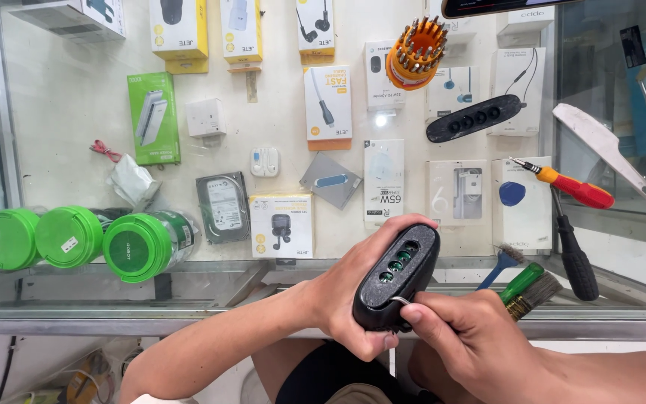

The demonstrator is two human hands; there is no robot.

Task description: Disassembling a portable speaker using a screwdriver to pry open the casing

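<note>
Beyond your hand: glass-topped counter (pixel 69 120) with metal frame, bright glare spot | inside: white shelf (pixel 54 90) carrying boxed accessories (pixel 328 105) | below your hand: metal front rail (pixel 114 325), pale floor

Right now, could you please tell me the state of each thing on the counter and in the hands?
Black key fob: held upright, button side up, its green buttons showing.
Left hand: wrapped around the fob's side.
Right hand: pinching the fob's lower end by its metal ring.
Second black shell: lying flat on the glass, holes empty.
Screwdriver bit holder: standing, full of bits.
Red-handled screwdriver: lying flat.
Green-lidded jars: on their sides, lids on.
</note>
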